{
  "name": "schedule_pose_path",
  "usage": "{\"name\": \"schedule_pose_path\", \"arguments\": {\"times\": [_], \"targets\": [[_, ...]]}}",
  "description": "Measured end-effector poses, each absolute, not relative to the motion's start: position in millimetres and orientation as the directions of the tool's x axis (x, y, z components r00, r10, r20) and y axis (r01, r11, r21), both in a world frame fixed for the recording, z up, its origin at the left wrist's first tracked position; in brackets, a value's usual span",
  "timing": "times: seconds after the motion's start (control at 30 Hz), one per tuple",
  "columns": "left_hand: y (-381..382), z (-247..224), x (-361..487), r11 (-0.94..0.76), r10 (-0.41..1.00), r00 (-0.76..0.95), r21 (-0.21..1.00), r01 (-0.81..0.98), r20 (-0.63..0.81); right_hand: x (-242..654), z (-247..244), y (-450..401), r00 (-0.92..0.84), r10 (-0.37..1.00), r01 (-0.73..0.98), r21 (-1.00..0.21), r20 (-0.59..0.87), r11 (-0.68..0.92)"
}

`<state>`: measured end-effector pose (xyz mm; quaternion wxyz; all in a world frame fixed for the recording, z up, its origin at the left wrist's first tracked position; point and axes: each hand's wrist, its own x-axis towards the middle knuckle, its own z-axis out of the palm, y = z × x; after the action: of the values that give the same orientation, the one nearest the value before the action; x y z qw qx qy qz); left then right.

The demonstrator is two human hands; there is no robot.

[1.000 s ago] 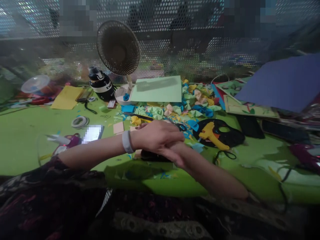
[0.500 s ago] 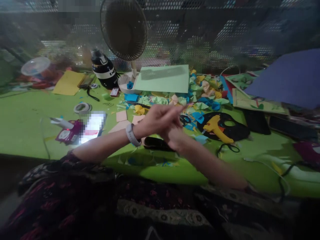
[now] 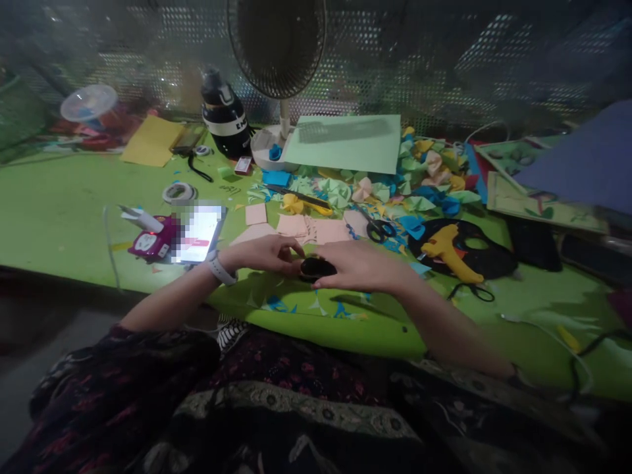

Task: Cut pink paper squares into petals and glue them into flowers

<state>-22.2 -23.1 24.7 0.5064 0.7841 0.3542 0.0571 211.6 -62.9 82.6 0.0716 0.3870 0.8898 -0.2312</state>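
Note:
A black object (image 3: 318, 266), possibly a stapler, lies near the table's front edge between my hands. My right hand (image 3: 358, 265) is wrapped over its right part, thumb in front. My left hand (image 3: 269, 255), with a pale watch on the wrist, curls its fingers at the object's left end; whether it grips it is hard to tell. Just behind are pink paper pieces (image 3: 292, 225) and a single pink square (image 3: 256, 214). Black-handled scissors (image 3: 380, 230) rest behind my right hand. Paper scraps lie in front of my hands.
A lit phone (image 3: 202, 234) and a purple power socket (image 3: 151, 245) are at the left. Farther back stand a dark bottle (image 3: 228, 125) and a fan (image 3: 277, 46). A yellow glue gun (image 3: 451, 252) lies at the right, with folded coloured papers (image 3: 429, 184) behind it.
My hands were together above the table; they have moved apart and down to the black object, which my right hand now grasps. The view has shifted, so the table's contents appear farther right and higher.

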Motion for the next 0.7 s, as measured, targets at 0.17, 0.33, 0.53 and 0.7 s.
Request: {"name": "schedule_pose_path", "arguments": {"times": [0.17, 0.33, 0.53, 0.7], "targets": [[-28, 20, -12, -0.049, 0.594, 0.734, 0.897, 0.440, -0.328, 201, 89, -69, -0.642, 0.679, 0.765, -0.245, -0.356, 0.595], [-27, 29, -21, -0.150, 0.663, 0.704, 0.875, 0.460, -0.256, 220, 103, -70, -0.674, 0.691, 0.738, -0.269, -0.262, 0.618], [-18, 40, -34, -0.052, 0.794, 0.577, 0.923, 0.381, -0.193, 261, 102, -32, -0.425, 0.903, 0.875, -0.225, 0.061, 0.428], [-12, 31, -33, 0.031, 0.806, 0.554, 0.951, 0.309, -0.206, 288, 59, 21, -0.246, 0.952, 0.961, -0.081, 0.181, 0.264]]}}
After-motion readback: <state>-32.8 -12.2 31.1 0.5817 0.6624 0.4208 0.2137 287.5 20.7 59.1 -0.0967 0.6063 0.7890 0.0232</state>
